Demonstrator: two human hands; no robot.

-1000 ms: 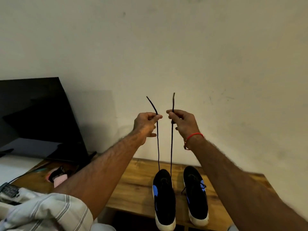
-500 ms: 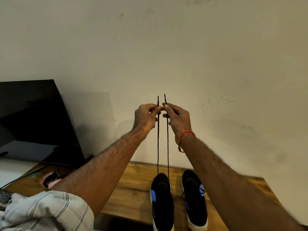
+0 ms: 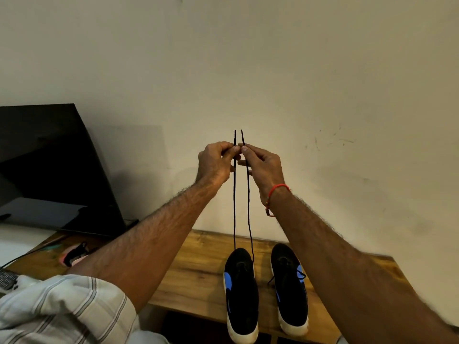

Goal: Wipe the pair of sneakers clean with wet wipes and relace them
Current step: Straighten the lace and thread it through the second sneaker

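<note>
Two black sneakers with blue patches and white soles stand side by side on the wooden table (image 3: 198, 274). A black lace (image 3: 235, 207) runs up in two taut strands from the left sneaker (image 3: 242, 294). My left hand (image 3: 216, 162) pinches one strand near its tip, and my right hand (image 3: 263, 167) pinches the other. Both hands are raised in front of the wall, fingertips touching, with the two lace tips sticking up side by side above them. The right sneaker (image 3: 289, 291) has its lace tied.
A dark monitor (image 3: 52, 170) stands at the left on the table's far end. A pink and black object (image 3: 74, 254) and cables lie near it. The cream wall (image 3: 248, 70) rises right behind the table. My striped sleeve (image 3: 62, 309) fills the lower left.
My hands came together until the fingertips touch, bringing the two lace strands from apart to side by side with the tips level. The view shifted slightly.
</note>
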